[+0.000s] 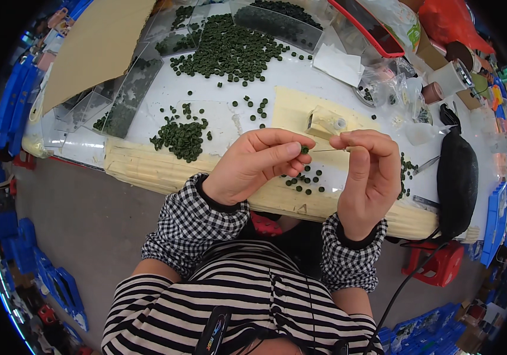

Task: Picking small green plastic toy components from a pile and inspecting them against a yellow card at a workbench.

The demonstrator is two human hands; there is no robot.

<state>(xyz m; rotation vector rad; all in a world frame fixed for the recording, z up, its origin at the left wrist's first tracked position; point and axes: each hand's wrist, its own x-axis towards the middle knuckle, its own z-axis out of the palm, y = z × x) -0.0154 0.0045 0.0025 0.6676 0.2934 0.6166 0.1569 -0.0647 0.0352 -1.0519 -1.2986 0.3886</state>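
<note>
My left hand (253, 165) pinches a small dark green round piece (305, 150) between thumb and forefinger. Opposite it, my right hand (372, 171) is closed on a thin needle-like rod (326, 149), whose tip points at the piece. Whether the tip touches it, I cannot tell. Below the hands, several loose green pieces (307, 179) lie near the table's front edge. Just behind them a small pale block (326, 121) with a round, whitish part rests on yellowish tape.
A large heap of green pieces (224, 47) covers the back, with a smaller pile (181, 139) nearer left. Clear plastic trays (138, 89) and cardboard (96, 47) stand at the left. A black pouch (457, 177), tweezers (426, 164) and plastic bags (392, 86) lie at the right.
</note>
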